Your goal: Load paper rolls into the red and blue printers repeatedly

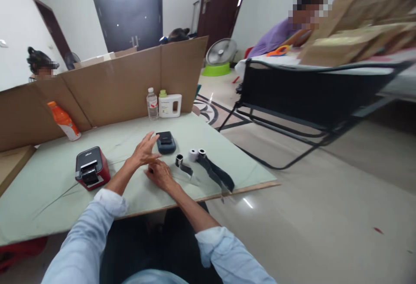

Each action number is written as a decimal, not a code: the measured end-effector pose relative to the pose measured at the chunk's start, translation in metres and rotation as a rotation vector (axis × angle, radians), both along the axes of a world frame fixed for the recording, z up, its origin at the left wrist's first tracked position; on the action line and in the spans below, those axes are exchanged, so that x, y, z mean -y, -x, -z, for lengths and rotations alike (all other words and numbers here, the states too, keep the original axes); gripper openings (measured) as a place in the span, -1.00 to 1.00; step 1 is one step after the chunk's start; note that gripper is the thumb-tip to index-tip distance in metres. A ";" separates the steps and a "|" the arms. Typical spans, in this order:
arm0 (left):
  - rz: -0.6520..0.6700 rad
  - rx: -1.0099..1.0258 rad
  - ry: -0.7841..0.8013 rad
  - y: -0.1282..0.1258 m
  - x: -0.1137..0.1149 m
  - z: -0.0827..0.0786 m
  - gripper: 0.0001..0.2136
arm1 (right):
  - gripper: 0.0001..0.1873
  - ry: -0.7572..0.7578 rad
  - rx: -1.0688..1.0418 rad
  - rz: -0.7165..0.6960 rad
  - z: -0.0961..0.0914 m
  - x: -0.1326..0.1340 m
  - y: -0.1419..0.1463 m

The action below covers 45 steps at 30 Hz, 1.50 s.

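While the left hand (143,150) was spread beside the dark device (166,143) on the table (48,180), the right hand (159,174) curled close by, its hold impossible to tell, black ribbon (216,172) to its right.

head cam, one view | worn on head, facing forward and down | worktop (35,180) near | dark door (128,20) far, top edge

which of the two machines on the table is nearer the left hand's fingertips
The small dark machine, right by the left hand. The larger machine, with red sides, stands farther off, to the left.
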<state>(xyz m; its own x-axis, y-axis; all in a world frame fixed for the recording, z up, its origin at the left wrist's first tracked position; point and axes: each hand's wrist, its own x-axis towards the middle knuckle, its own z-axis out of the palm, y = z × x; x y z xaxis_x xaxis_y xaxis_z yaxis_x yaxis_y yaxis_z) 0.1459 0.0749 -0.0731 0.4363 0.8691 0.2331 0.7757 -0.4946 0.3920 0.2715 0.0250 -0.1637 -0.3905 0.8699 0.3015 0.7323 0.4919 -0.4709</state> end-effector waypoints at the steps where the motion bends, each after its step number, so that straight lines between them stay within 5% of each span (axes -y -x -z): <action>1: 0.000 0.023 -0.072 0.011 0.021 -0.009 -0.21 | -0.84 -0.014 -0.009 -0.006 0.002 0.000 0.000; 4: -0.156 0.093 -0.277 0.058 0.085 -0.036 -0.28 | -0.82 -0.069 -0.031 -0.018 0.010 0.001 0.000; 8: -0.563 0.172 -0.476 0.143 0.154 -0.051 -0.25 | -0.80 -0.101 -0.045 -0.018 0.016 0.003 -0.002; 11: -0.754 0.331 -0.442 0.199 0.184 -0.036 -0.10 | -0.84 -0.063 -0.037 -0.023 0.016 0.002 -0.002; 15: -0.790 0.651 -0.079 0.232 0.195 0.003 0.13 | -0.81 0.058 -0.136 -0.199 0.007 0.001 0.018; 18: -0.677 0.751 0.134 0.227 0.190 0.024 0.10 | -0.33 0.202 -0.293 -0.392 -0.006 0.005 0.059; 20: -0.599 0.786 0.133 0.220 0.185 0.032 0.02 | -0.12 0.291 -0.361 -0.460 -0.017 0.011 0.091; 23: -0.584 0.821 0.035 0.214 0.181 0.038 -0.09 | -0.01 0.328 -0.480 -0.608 -0.032 0.023 0.129; 26: -0.624 0.806 -0.012 0.209 0.179 0.041 -0.13 | -0.05 0.273 -0.558 -0.612 -0.037 0.033 0.142; 32: -0.531 0.786 -0.009 0.162 0.163 0.040 -0.02 | -0.07 0.128 -0.554 -0.355 -0.013 0.030 0.093; 38: -0.405 0.659 0.023 0.103 0.132 0.048 -0.15 | -0.14 0.080 -0.585 -0.219 0.005 0.016 0.029; 45: -0.382 0.485 -0.048 0.107 0.135 0.061 -0.09 | -0.16 0.003 -0.575 -0.144 0.017 0.021 0.018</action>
<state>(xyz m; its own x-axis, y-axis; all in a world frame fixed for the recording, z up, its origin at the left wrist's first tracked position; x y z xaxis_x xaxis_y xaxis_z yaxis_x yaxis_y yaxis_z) 0.0385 -0.0602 -0.1339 -0.0693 0.9266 0.3695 0.6408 -0.2426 0.7284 0.2539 0.0036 -0.1810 -0.2792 0.8213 0.4975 0.2851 0.5657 -0.7738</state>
